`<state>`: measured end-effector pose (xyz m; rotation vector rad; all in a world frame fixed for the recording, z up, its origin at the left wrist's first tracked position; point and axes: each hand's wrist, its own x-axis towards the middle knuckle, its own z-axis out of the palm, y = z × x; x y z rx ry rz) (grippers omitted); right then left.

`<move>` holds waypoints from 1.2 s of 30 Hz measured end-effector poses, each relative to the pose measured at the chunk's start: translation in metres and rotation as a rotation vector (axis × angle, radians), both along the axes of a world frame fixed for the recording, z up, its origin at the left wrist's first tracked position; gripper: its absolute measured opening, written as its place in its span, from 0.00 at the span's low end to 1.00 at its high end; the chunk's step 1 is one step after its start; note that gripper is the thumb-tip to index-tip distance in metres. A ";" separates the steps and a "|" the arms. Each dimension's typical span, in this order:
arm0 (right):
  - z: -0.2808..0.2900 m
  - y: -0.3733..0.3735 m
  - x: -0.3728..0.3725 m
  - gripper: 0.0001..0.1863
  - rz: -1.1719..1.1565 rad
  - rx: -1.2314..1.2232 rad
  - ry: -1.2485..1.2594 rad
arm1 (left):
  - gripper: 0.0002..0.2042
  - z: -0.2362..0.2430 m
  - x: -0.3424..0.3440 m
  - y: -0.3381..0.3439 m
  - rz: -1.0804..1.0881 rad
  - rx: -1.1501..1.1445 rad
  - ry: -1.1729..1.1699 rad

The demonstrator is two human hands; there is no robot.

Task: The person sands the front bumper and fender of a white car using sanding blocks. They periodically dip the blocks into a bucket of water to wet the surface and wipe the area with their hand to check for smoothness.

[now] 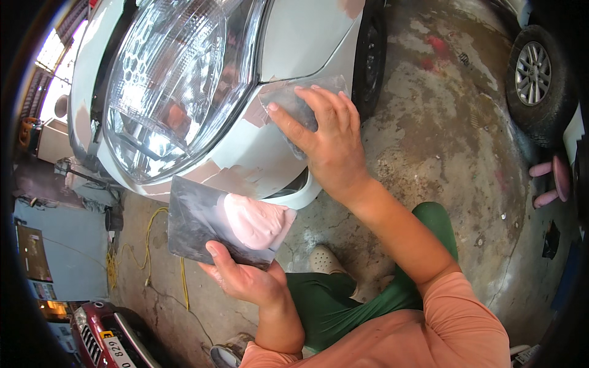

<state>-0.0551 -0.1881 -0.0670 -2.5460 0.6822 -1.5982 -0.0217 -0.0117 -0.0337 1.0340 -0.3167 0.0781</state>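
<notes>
My left hand (248,281) grips the lower edge of a flat dark plate (191,224), thumb on top. A thick mound of pink filler putty (253,222) covers the plate's right part. In my right hand (334,141) is a thin, see-through greyish spreader sheet (285,98), the fingers spread over its face. The sheet lies over or just in front of the white car's front corner (242,144), beside the headlight (169,92); whether it touches the panel I cannot tell. Pinkish filler patches (230,179) show on the bodywork below the headlight.
The white car's front tyre (371,58) stands behind my right hand. Another vehicle's wheel (532,76) and a pink stool (559,179) are at the right. A yellow cord (147,242) runs over the concrete floor at left. A dark red vehicle (104,337) is at lower left.
</notes>
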 end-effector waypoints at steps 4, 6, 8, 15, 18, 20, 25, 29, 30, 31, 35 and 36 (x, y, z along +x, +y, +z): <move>-0.005 -0.009 0.003 0.27 -0.028 -0.061 0.020 | 0.22 0.000 -0.003 -0.004 -0.021 0.006 0.013; -0.003 -0.009 0.002 0.27 -0.016 -0.043 0.017 | 0.22 -0.001 -0.003 -0.005 -0.037 0.002 0.007; -0.002 -0.009 0.002 0.27 -0.007 -0.030 0.019 | 0.21 -0.003 -0.001 -0.005 -0.059 -0.008 -0.010; -0.001 -0.012 0.004 0.27 -0.009 -0.027 0.031 | 0.22 -0.003 -0.001 -0.006 -0.096 -0.005 -0.016; -0.002 -0.010 0.007 0.27 0.001 -0.013 0.012 | 0.22 -0.002 -0.003 -0.006 -0.101 -0.007 -0.018; -0.002 -0.006 0.010 0.27 0.010 0.009 -0.002 | 0.22 -0.002 -0.003 -0.005 -0.111 -0.002 -0.019; -0.008 0.017 0.019 0.29 -0.023 0.031 0.012 | 0.22 -0.001 -0.002 0.000 -0.089 -0.005 -0.023; -0.014 0.041 0.020 0.29 0.015 0.057 0.011 | 0.22 -0.002 -0.003 0.002 -0.088 -0.021 -0.022; -0.014 0.044 0.018 0.29 0.036 0.067 0.028 | 0.22 -0.002 -0.002 0.003 -0.088 -0.014 -0.021; -0.012 0.045 0.013 0.28 0.056 0.077 0.046 | 0.22 -0.003 0.000 0.005 -0.088 -0.008 -0.020; -0.006 0.027 0.001 0.28 0.018 0.057 0.064 | 0.22 -0.001 -0.001 0.005 -0.092 -0.016 -0.022; -0.006 0.019 0.002 0.27 0.001 0.045 0.050 | 0.22 -0.001 -0.001 0.006 -0.090 -0.009 -0.025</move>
